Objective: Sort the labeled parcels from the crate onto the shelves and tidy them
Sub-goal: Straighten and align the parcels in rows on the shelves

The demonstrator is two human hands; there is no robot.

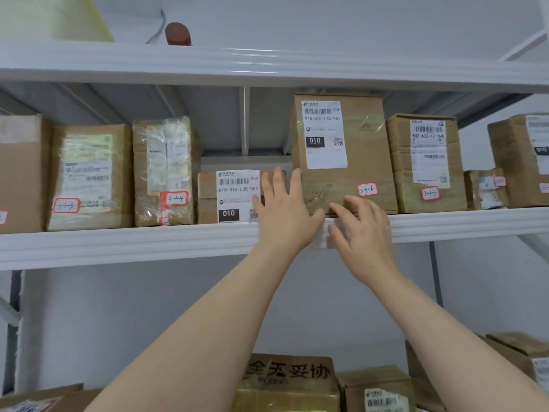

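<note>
Fingers [277, 182] straight, the left hand [285, 215] lay flat against the low cardboard box [208, 200] on the ridged white shelf [118, 242]; the right hand [367, 233], spread and empty, was by the tall taped box [367, 150].

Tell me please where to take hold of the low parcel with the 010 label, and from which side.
Likely its top front edge, coming from the front and above. The low parcel sits close between the taped parcel and the tall box, so its sides look closed off, while open space lies over its flat top.
</note>
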